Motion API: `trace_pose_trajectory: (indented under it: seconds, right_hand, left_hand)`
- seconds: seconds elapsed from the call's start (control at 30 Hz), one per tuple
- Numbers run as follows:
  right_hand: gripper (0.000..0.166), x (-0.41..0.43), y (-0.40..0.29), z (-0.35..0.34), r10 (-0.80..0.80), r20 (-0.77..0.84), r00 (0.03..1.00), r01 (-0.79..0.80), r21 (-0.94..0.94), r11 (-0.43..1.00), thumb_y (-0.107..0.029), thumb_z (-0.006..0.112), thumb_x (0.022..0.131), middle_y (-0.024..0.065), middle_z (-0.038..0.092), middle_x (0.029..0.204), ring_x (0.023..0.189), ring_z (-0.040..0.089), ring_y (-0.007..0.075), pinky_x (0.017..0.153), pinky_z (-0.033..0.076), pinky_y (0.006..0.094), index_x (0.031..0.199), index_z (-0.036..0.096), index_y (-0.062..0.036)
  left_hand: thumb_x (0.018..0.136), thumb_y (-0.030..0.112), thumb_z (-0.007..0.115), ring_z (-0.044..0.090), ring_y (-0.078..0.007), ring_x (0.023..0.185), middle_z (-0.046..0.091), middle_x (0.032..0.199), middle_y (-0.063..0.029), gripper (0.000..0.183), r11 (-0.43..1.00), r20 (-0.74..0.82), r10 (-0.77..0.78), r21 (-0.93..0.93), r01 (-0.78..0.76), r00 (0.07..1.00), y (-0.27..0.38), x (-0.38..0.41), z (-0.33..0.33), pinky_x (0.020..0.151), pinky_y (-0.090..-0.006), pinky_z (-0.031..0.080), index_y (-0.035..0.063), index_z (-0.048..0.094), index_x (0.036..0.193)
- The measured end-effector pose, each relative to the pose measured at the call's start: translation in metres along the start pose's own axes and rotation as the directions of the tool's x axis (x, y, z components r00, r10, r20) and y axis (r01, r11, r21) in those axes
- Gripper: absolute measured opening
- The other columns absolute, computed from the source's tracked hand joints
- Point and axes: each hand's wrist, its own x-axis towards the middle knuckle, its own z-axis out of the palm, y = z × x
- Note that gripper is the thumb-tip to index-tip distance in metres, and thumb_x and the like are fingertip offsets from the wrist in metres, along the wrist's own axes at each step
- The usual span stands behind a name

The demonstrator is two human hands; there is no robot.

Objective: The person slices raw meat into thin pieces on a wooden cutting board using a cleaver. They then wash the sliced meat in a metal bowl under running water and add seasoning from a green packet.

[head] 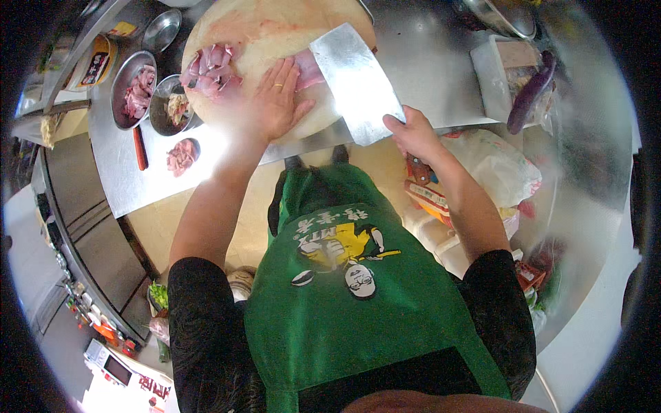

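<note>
On the round cutting board (279,31) my left hand (281,98) lies flat, fingers stretched out and thumb apart. Its fingertips touch a piece of raw pink meat (308,72), partly covered by the blade. My right hand (415,135) grips the handle of a broad steel cleaver (356,82). The blade is raised at a slant over the board's right part, right of my left hand. A heap of cut raw pieces (211,69) sits at the board's left edge. Whether the cleaver's edge touches the meat cannot be told.
Left of the board stand a steel bowl (121,85) of raw meat and a smaller bowl (160,99) with pale pieces. A red-brown handle (140,149) and a small meat portion (182,158) lie below. An eggplant (532,93) rests on a plastic-wrapped container (485,77) at right.
</note>
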Motion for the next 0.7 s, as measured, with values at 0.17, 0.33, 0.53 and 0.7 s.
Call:
trace_pose_trajectory:
  seconds: [0.17,0.33,0.53,0.7]
  right_hand:
    - [0.036,0.007,-0.020,-0.002,0.105,0.054,0.993,-0.099,-0.114,0.989,-0.032,0.054,0.095,0.0070,0.059,0.066,0.048,0.054,0.0173,0.047,0.045,0.0339,0.105,0.060,0.0026]
    - [0.038,0.033,-0.031,0.002,0.046,0.095,0.994,-0.026,-0.197,0.980,-0.033,0.053,0.095,0.0076,0.059,0.063,0.045,0.053,0.0176,0.045,0.045,0.0340,0.103,0.061,0.0036]
    - [0.037,0.048,-0.047,0.010,0.023,0.143,0.989,0.006,-0.197,0.980,-0.032,0.051,0.095,0.0077,0.058,0.063,0.045,0.053,0.0174,0.045,0.045,0.0341,0.101,0.062,0.0028]
    - [0.034,0.057,-0.058,0.021,-0.033,0.119,0.992,0.063,-0.262,0.963,-0.031,0.051,0.096,0.0054,0.054,0.060,0.045,0.051,0.0142,0.043,0.044,0.0326,0.106,0.059,0.0013]
  left_hand:
    - [0.091,0.045,0.056,0.025,-0.0356,0.142,0.026,0.153,-0.0225,0.078,1.000,0.023,-0.022,0.006,0.022,0.999,0.001,-0.002,0.002,0.116,-0.0458,0.021,-0.0034,0.027,0.145]
    - [0.091,0.045,0.055,0.025,-0.0378,0.142,0.026,0.152,-0.0242,0.079,1.000,0.034,-0.006,-0.024,0.006,0.999,-0.001,-0.001,0.000,0.117,-0.0452,0.020,-0.0039,0.026,0.145]
    - [0.092,0.044,0.054,0.023,-0.0391,0.142,0.024,0.153,-0.0251,0.079,0.996,0.047,-0.004,-0.087,0.009,0.999,-0.002,0.001,-0.005,0.117,-0.0453,0.019,-0.0049,0.025,0.146]
    - [0.091,0.043,0.056,0.023,-0.0397,0.142,0.024,0.153,-0.0250,0.080,0.993,0.064,-0.025,-0.111,0.032,0.998,0.001,0.000,-0.006,0.117,-0.0457,0.019,-0.0046,0.024,0.146]
